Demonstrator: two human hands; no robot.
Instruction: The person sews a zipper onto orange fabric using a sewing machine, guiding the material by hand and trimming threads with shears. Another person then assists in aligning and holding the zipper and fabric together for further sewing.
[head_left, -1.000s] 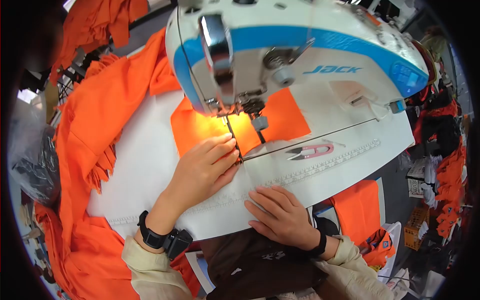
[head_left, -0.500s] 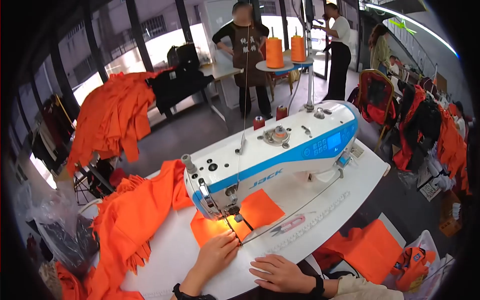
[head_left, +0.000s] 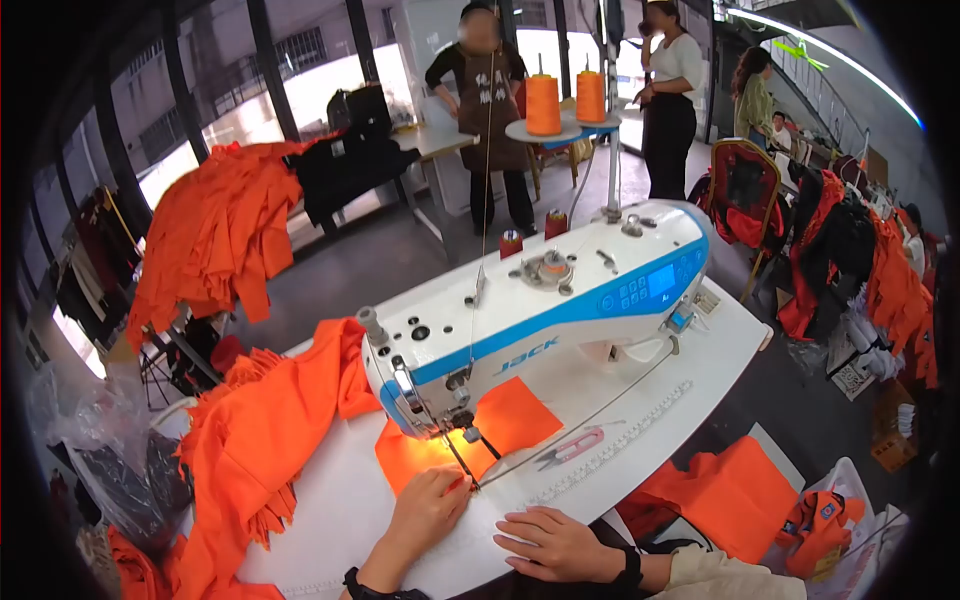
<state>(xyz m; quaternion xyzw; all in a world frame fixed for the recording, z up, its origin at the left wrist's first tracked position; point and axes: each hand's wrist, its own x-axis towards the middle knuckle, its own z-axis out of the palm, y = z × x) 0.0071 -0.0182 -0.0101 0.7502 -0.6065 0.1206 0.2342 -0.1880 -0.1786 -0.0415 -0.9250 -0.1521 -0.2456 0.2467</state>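
My left hand (head_left: 428, 512) rested on the white table (head_left: 690, 372) just before the sewing machine (head_left: 600, 298), its fingers bent and close together, the tips at the near edge of an orange cloth piece (head_left: 524, 406). I could not tell whether they were pinching the fabric or only pressing on it. That piece lay flat beneath the machine's head, its left part lit yellow by the lamp, its other end spread out to the right under the arm. 2 narrow dark strips (head_left: 491, 448) crossed it, the nearer running down to my left fingertips.

My right hand (head_left: 555, 545) lay palm down at the table's near edge, fingers a little apart and gripping nothing, well clear of the cloth. A dark band (head_left: 629, 568) circled that wrist.

Pink-handled snips (head_left: 572, 447) lay on the table to the right of the orange piece, between the machine and a ruler scale (head_left: 625, 435). To my left, a long orange fabric (head_left: 262, 432) with fringe-like edges draped across the tabletop, touching the machine's end. More orange cloth (head_left: 740, 500) sat below the table on my right.

Beyond the machine rose 2 orange thread cones (head_left: 543, 106), and past them a person in a brown apron (head_left: 492, 115) stood near another table (head_left: 437, 141).
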